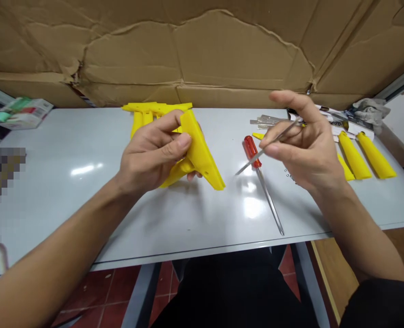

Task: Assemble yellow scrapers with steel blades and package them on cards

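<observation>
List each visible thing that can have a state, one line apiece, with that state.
Left grip: closed on the yellow piece
Yellow piece: held up, tilted
Right grip: pinching the thin metal tool
Thin metal tool: slanted, tip apart from the yellow piece
Red-handled screwdriver: lying on the table, unheld
Yellow handles: lying at right, unheld
Cardboard: upright, creased, torn

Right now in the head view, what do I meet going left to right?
By their middles: small carton, left hand, held yellow part, red screwdriver handle, right hand, rightmost yellow piece.
</observation>
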A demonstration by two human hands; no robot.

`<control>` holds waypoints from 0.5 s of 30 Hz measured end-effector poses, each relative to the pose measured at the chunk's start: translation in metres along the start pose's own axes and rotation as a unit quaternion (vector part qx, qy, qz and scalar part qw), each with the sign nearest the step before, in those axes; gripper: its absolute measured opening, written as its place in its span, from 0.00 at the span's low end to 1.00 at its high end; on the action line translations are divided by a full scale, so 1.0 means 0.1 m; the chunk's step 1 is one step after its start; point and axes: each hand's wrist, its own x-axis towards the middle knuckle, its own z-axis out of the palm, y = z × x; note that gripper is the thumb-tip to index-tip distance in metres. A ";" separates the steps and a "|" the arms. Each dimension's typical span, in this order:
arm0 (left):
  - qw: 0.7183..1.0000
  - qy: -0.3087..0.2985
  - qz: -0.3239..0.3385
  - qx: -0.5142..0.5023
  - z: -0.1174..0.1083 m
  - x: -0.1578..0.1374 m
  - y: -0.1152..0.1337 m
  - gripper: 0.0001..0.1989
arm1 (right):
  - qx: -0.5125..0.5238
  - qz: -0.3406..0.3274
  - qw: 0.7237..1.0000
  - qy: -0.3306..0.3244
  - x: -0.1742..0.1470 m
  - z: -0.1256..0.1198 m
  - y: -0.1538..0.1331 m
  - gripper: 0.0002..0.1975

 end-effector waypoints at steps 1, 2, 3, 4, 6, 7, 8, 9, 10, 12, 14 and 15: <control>1.000 0.003 0.010 -0.004 0.01 0.00 0.01 0.09 | 0.004 0.008 1.000 -0.002 -0.01 0.03 0.00 0.35; 1.000 0.004 0.021 -0.005 0.02 0.00 0.02 0.09 | 0.006 0.019 1.000 -0.011 -0.03 0.07 0.01 0.34; 0.999 0.002 0.033 -0.004 0.03 0.01 0.02 0.10 | 0.008 0.029 0.999 -0.023 -0.05 0.11 0.01 0.34; 0.999 -0.003 0.046 -0.002 0.04 0.02 0.02 0.10 | 0.010 0.040 0.999 -0.035 -0.07 0.15 0.02 0.34; 0.998 0.000 0.063 0.006 0.05 0.03 0.02 0.11 | 0.014 0.061 0.997 -0.049 -0.12 0.22 0.01 0.36; 0.998 0.005 0.068 0.008 0.06 0.04 0.01 0.11 | 0.015 0.068 0.996 -0.048 -0.13 0.24 0.00 0.37; 0.997 0.006 0.072 0.009 0.06 0.05 0.01 0.11 | 0.014 0.072 0.997 -0.040 -0.15 0.26 -0.01 0.38; 0.997 0.007 0.071 0.008 0.06 0.05 0.01 0.11 | 0.012 0.074 0.997 -0.030 -0.16 0.27 -0.02 0.39; 0.998 0.008 0.068 0.007 0.07 0.05 0.01 0.10 | 0.009 0.073 0.997 -0.021 -0.17 0.28 -0.03 0.38; 0.998 0.007 0.055 0.010 0.07 0.03 0.01 0.08 | 0.004 0.068 0.998 -0.013 -0.18 0.28 -0.06 0.36; 0.999 0.015 0.034 0.022 0.07 0.01 0.02 0.08 | -0.004 0.067 0.998 -0.014 -0.19 0.28 -0.08 0.34; 0.999 0.018 0.026 0.029 0.07 0.00 0.02 0.09 | -0.011 0.068 0.998 -0.013 -0.19 0.27 -0.08 0.33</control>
